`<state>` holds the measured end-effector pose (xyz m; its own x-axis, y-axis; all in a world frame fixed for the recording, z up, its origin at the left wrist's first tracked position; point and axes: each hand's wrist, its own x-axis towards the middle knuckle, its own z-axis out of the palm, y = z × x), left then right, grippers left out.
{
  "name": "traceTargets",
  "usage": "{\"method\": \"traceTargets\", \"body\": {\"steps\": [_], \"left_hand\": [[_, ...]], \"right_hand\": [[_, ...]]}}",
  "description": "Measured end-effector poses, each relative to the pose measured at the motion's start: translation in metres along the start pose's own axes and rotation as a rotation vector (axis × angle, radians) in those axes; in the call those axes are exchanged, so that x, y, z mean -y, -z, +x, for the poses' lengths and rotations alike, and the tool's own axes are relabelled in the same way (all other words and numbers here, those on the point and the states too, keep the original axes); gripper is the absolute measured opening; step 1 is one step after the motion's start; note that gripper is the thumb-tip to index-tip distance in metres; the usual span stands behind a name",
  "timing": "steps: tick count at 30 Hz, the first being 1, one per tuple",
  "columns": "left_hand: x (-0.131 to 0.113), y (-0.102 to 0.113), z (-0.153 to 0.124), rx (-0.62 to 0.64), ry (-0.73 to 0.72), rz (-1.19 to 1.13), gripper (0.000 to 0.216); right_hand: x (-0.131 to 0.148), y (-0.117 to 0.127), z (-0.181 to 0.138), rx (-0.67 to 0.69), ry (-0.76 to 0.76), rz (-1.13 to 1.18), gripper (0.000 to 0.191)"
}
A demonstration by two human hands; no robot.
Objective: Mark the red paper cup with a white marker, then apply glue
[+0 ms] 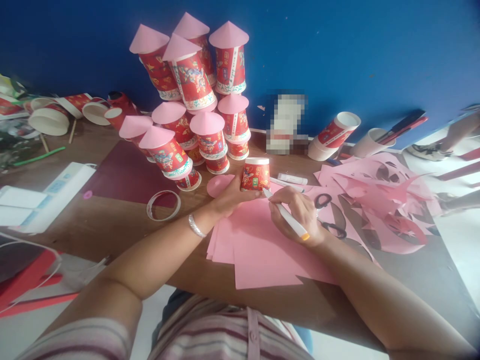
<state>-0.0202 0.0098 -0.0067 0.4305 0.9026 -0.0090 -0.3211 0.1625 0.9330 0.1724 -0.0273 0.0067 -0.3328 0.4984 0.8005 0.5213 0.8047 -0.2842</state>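
My left hand (229, 196) is closed round a red printed paper cup (255, 174) that stands upside down on a stack of pink paper sheets (258, 250). My right hand (298, 212) grips a white marker (287, 216) with an orange end, its tip touching the paper at the cup's base. A small pink paper circle (217, 185) lies just left of the cup. Black-handled scissors (330, 215) lie right of my right hand.
Behind stands a pile of red cups topped with pink paper cones (195, 90) against a blue wall. Pink paper offcuts (386, 200) spread at right. Loose cups (333, 135), a tape ring (163, 205), a glue stick (292, 178) and white boxes (45, 197) lie on the wooden table (123, 220).
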Motion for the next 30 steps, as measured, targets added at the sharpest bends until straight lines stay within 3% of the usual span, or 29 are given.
{"method": "traceTargets", "body": {"steps": [6, 15, 24, 30], "left_hand": [[0.0021, 0.0019, 0.0001, -0.020, 0.007, -0.052, 0.053], [-0.0004, 0.0007, 0.0012, 0.086, -0.011, -0.093, 0.027], [0.0014, 0.0034, 0.0018, 0.105, 0.003, -0.134, 0.028], [0.0034, 0.0048, 0.0022, 0.083, -0.015, -0.096, 0.030]], "right_hand": [[-0.0002, 0.0031, 0.0018, -0.036, 0.037, 0.012, 0.019], [-0.0054, 0.0024, -0.0003, -0.064, -0.002, 0.010, 0.022], [-0.0041, 0.0027, 0.0007, -0.077, 0.017, 0.023, 0.023], [0.0000, 0.0043, 0.0001, -0.006, 0.033, 0.057, 0.025]]}}
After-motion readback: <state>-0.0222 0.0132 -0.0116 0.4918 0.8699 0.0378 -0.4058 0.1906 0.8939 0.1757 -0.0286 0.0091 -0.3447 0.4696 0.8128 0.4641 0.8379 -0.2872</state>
